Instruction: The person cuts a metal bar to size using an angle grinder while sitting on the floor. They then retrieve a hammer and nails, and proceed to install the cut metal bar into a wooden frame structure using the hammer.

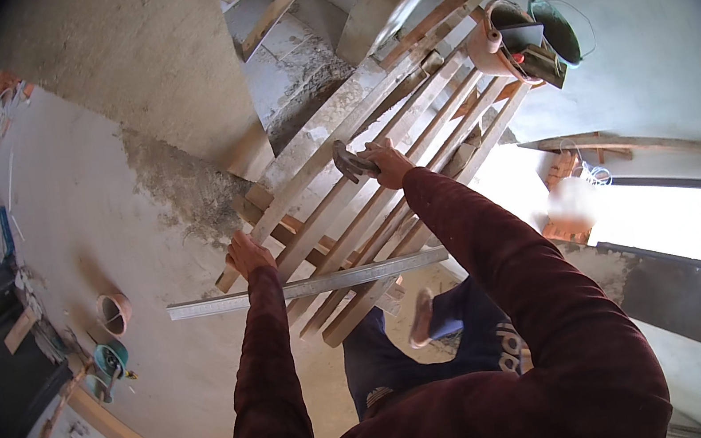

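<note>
My right hand (pixel 390 165) is wrapped round the handle of a hammer (pixel 350 163), its metal head pointing left above a rack of wooden planks (pixel 347 191). The planks run side by side from near my legs toward the far right. On the left, my left hand (pixel 250 256) is closed at the near end of the outermost plank (pixel 297 186); its fingertips are partly hidden. Close to my body, a long grey metal straightedge (pixel 324 284) lies crosswise over the planks, passing by my left forearm.
A terracotta-coloured bucket (pixel 484 52) with tools and a dark green bucket (pixel 558 28) stand at the planks' far end. Another bucket (pixel 114 314) and a teal container (pixel 105 368) are at far left. Beyond the planks are concrete slabs (pixel 143 78). A bright window (pixel 674 223) is at right.
</note>
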{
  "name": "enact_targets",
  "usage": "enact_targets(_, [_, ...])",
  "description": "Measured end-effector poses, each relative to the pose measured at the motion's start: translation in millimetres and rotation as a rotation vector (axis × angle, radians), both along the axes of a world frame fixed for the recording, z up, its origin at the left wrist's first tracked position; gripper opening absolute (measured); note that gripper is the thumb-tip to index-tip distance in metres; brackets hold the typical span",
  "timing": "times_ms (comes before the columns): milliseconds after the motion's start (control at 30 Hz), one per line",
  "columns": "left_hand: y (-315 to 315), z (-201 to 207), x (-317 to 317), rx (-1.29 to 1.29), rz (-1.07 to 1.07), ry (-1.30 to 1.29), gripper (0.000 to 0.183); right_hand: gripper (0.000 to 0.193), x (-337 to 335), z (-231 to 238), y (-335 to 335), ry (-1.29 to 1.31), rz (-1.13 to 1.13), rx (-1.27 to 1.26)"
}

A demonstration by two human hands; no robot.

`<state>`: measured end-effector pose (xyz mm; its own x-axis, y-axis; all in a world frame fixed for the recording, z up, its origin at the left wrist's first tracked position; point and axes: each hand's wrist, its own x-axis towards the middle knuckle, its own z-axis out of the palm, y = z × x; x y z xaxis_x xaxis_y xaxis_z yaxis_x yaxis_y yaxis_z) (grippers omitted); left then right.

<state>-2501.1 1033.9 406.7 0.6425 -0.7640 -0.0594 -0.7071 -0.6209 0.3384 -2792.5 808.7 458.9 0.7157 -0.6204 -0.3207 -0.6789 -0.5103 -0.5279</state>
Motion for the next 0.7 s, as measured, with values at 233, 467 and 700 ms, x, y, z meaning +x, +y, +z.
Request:
enact_targets(233, [1,-9,-1,-0.049,-0.023,-0.038,0.011,0.015,12,15,-13,0.365,-0.057,0.069])
enact_targets(467, [-8,-4,-3,0.182,-0.047,0.027,0.021,0.017,-20,185,-84,0.391,0.173,-0.268])
enact_targets(700, [-11,-22,17,0.283,0.018,0.105,0.024,0.017,-39,325,-127,0.473,0.224,-0.481])
